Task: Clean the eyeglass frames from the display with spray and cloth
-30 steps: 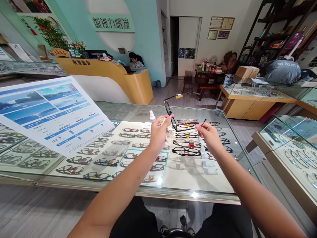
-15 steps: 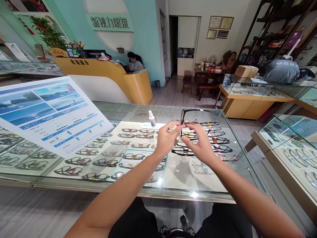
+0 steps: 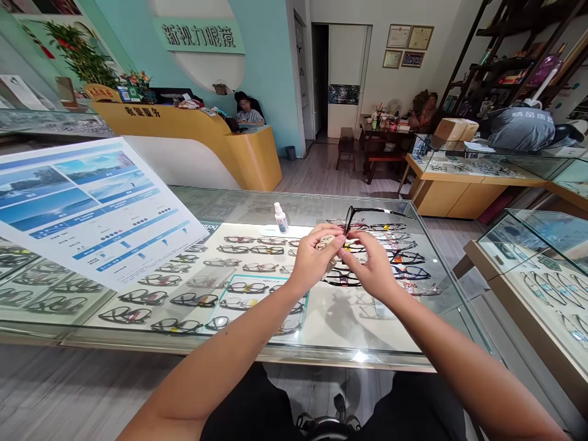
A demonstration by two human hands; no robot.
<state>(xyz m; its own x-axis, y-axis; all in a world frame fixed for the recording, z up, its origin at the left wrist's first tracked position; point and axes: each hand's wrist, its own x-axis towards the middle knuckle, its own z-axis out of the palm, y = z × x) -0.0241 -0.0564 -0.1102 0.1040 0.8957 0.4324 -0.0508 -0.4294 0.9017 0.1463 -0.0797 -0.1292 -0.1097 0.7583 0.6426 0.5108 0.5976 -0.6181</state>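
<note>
Above the glass display case (image 3: pixel 349 334), my two hands meet around a pair of black-framed glasses (image 3: pixel 350 215). One temple arm of the frame sticks out to the right. My left hand (image 3: pixel 313 256) is closed on a crumpled beige cloth (image 3: pixel 326 241), pressed up to the frame. My right hand (image 3: pixel 370 262) pinches the glasses from the other side, its fingertips touching those of the left. The lenses are mostly hidden by my fingers. A small white spray bottle (image 3: pixel 280 218) stands upright on the glass, left of my hands.
Rows of eyeglasses (image 3: pixel 184 299) lie inside the case under the glass. A printed sheet (image 3: pixel 98 214) stands tilted at the left. Another glass case (image 3: pixel 542 263) borders the right side. Behind are a yellow counter (image 3: pixel 257 156) with a seated person, and a person bending at the right.
The glasses have turned and shifted slightly right, so the frame is seen at another angle. My left hand with the cloth has moved right, closer to my right hand.
</note>
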